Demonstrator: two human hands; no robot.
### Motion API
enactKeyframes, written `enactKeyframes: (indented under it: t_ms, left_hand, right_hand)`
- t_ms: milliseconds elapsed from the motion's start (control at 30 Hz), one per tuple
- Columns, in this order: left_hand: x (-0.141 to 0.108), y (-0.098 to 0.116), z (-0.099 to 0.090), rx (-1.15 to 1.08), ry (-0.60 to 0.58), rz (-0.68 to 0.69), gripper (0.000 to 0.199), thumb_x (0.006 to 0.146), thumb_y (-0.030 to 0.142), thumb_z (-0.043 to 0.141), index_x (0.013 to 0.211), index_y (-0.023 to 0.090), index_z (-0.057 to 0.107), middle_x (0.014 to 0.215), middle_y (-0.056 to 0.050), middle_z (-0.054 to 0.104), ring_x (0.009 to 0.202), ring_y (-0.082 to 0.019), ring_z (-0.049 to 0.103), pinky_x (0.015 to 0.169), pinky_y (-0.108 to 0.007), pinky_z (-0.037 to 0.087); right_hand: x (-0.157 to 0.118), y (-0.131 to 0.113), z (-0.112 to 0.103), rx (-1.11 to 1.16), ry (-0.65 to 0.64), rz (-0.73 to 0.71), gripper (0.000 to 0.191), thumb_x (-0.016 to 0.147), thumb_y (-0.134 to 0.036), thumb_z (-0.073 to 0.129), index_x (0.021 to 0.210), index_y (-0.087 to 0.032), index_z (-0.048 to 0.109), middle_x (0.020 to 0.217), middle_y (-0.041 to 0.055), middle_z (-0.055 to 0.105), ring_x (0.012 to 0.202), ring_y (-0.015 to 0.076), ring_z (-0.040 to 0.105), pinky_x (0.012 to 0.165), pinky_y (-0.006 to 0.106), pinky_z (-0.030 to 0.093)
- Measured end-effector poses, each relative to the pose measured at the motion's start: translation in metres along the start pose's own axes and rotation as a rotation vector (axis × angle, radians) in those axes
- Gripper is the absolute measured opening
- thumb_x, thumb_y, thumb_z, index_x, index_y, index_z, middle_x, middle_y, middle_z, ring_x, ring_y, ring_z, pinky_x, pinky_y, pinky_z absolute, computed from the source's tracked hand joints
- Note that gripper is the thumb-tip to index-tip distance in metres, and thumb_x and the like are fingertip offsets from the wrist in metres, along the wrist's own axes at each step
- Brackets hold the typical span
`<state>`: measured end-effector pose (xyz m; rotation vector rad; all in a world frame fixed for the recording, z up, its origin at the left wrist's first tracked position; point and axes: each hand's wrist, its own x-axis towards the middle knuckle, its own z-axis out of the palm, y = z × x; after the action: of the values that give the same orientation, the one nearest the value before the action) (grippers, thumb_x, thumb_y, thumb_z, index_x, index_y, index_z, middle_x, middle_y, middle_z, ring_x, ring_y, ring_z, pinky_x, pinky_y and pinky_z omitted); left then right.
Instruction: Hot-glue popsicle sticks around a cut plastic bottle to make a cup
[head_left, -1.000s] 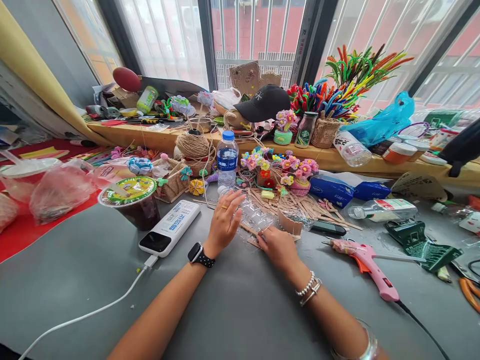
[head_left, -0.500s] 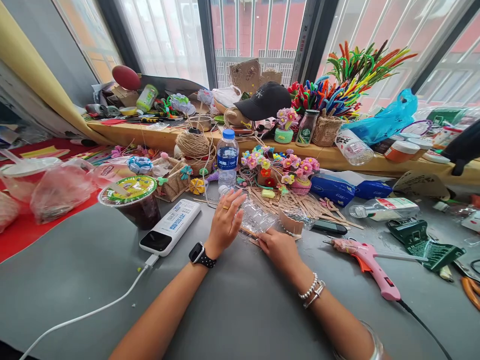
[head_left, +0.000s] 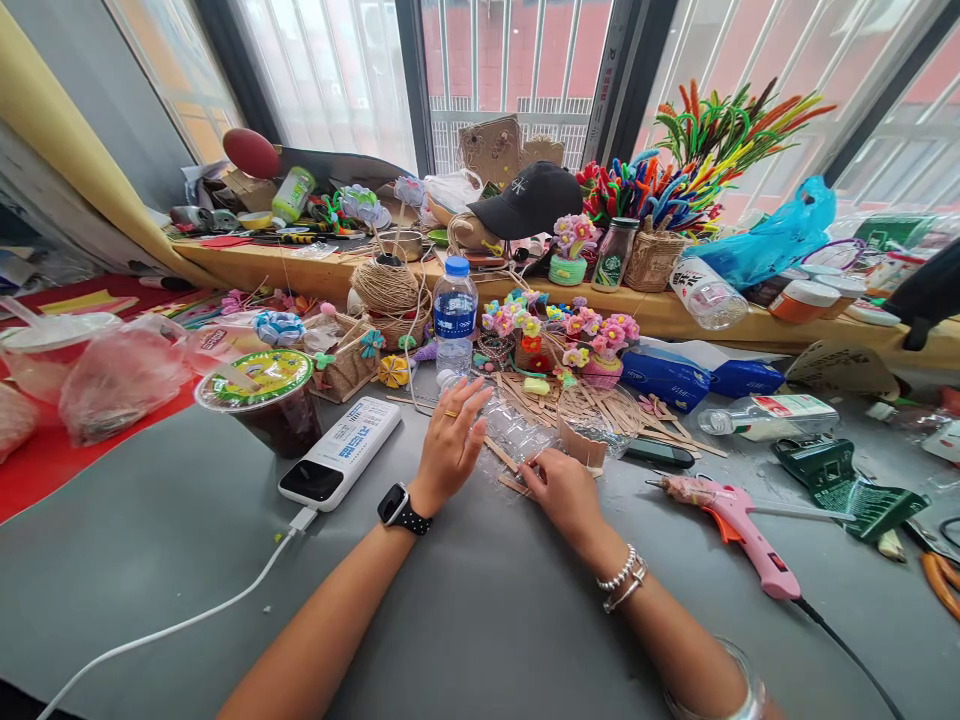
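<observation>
My left hand (head_left: 450,440) is raised with its fingers stretched out, beside a clear plastic bottle (head_left: 517,425) lying on its side. It wears a ring and a smartwatch. My right hand (head_left: 559,490) has its fingers curled and fingertips together at the near end of that bottle; what they pinch is hidden. A wooden craft stick (head_left: 501,455) lies along the bottle's near side, reaching close to my right fingertips. Just behind the right hand stands a cut clear plastic cup (head_left: 596,415) with craft sticks on its near side.
Loose craft sticks (head_left: 675,432) lie behind the bottle. A pink glue gun (head_left: 739,520) rests at right, its cord trailing forward. At left are a power bank (head_left: 341,455) and a lidded drink cup (head_left: 262,400). An upright water bottle (head_left: 455,315) and pipe-cleaner flowers (head_left: 517,320) stand farther back.
My right hand has shifted slightly right, and its fingers have come off the middle of the craft stick, showing more of it. My left hand has stayed nearly still.
</observation>
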<state>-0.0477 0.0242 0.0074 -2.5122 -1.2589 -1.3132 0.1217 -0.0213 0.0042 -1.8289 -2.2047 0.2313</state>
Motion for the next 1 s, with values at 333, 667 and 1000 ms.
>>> enactKeyframes:
  t_ms: [333, 667, 1000]
  left_hand:
    - [-0.001, -0.002, 0.000, -0.001, 0.003, 0.012, 0.037, 0.091, 0.026, 0.027, 0.125, 0.020, 0.038, 0.131, -0.009, 0.042, 0.128, -0.020, 0.028, 0.105, -0.044, 0.023]
    - [-0.001, -0.001, 0.000, 0.000, -0.001, -0.001, 0.037, 0.091, 0.028, 0.026, 0.124, 0.019, 0.039, 0.130, -0.010, 0.043, 0.127, -0.021, 0.028, 0.105, -0.045, 0.022]
    - [-0.001, -0.002, 0.001, -0.001, 0.006, 0.018, 0.037, 0.091, 0.027, 0.025, 0.124, 0.018, 0.039, 0.130, -0.010, 0.043, 0.127, -0.021, 0.029, 0.105, -0.045, 0.024]
  right_hand:
    - [-0.006, 0.003, -0.009, -0.154, -0.197, -0.198, 0.039, 0.084, -0.024, 0.040, 0.121, -0.032, 0.048, 0.084, 0.0035, 0.067, 0.073, 0.0172, 0.063, 0.056, 0.023, 0.039]
    - [-0.007, -0.001, -0.014, -0.214, -0.252, -0.224, 0.042, 0.085, -0.024, 0.038, 0.126, -0.033, 0.042, 0.086, 0.0046, 0.068, 0.075, 0.0191, 0.064, 0.058, 0.024, 0.041]
    - [0.000, -0.004, -0.012, -0.211, -0.225, -0.146, 0.044, 0.088, -0.025, 0.033, 0.131, -0.032, 0.033, 0.097, 0.0052, 0.065, 0.083, 0.0193, 0.063, 0.065, 0.026, 0.044]
